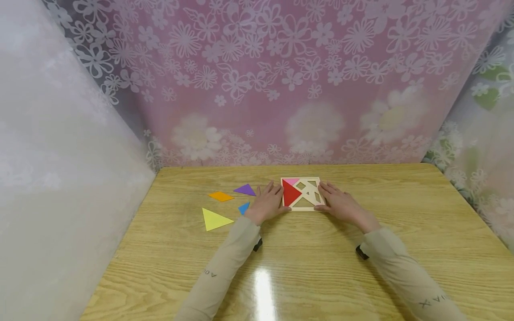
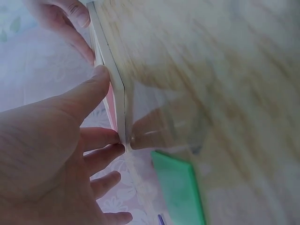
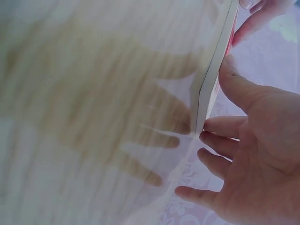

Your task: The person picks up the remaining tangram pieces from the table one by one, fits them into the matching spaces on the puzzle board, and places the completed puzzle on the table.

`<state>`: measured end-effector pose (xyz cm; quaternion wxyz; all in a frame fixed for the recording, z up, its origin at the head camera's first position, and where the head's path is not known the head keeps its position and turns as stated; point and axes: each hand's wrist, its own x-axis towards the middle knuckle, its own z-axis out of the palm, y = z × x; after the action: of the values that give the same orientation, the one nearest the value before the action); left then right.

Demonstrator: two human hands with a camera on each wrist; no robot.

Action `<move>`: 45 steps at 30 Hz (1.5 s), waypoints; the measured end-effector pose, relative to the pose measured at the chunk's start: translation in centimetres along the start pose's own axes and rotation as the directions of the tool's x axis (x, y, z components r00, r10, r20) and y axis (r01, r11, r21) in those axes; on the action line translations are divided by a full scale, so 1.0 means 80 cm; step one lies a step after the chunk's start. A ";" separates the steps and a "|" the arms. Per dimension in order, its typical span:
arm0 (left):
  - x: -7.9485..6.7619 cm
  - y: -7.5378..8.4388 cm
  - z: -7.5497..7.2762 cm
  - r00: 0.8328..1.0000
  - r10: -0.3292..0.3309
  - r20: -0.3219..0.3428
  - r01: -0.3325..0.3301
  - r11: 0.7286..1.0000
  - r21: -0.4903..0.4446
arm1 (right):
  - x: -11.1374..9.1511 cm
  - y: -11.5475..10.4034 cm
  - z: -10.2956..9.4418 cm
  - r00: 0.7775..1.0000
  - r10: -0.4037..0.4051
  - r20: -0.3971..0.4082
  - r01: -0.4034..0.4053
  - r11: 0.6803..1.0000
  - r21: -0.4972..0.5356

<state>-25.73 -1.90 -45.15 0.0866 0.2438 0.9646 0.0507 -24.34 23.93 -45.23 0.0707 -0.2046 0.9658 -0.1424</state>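
A pale wooden tangram board (image 1: 303,209) lies on the table between both hands. A red triangle (image 1: 290,193) and a pink triangle (image 1: 291,181) sit in its left part; its other cutouts show bare wood. My left hand (image 1: 266,205) holds the left side, thumb at the near corner and fingers along the edge. On the opposite side my right hand (image 1: 343,205) grips the board likewise, its thumb on the near right corner. Beside the left fingers, the left wrist view shows a green piece (image 2: 180,187), hidden behind that hand in the head view.
Left of the board lie a purple triangle (image 1: 246,190), an orange parallelogram (image 1: 221,196), a blue piece (image 1: 244,208) partly covered by the left hand, and a large yellow triangle (image 1: 214,220). Flowered cloth (image 1: 257,89) hangs behind the wooden table (image 1: 321,267).
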 end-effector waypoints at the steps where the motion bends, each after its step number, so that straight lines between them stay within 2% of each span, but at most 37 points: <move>1: -0.001 0.000 0.000 1.000 0.001 -0.002 -0.001 1.000 0.002 | 0.000 0.000 0.000 1.000 0.000 -0.003 0.000 1.000 -0.003; 14: -0.012 -0.001 0.002 1.000 0.013 -0.008 -0.013 1.000 0.010 | -0.004 -0.008 0.006 1.000 0.024 -0.005 -0.024 0.999 -0.043; 29: -0.032 -0.004 0.004 0.999 0.032 -0.021 -0.031 0.999 0.031 | -0.014 -0.019 0.005 1.000 0.007 0.014 -0.007 0.999 -0.048; 45: -0.043 -0.005 0.006 0.999 0.027 -0.019 -0.027 0.999 0.019 | -0.022 -0.031 0.006 1.000 0.007 0.010 -0.006 0.998 -0.065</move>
<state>-22.83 -3.87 -45.20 0.0744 0.2571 0.9625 0.0452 -21.71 22.37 -44.77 0.0693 -0.2045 0.9703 -0.1095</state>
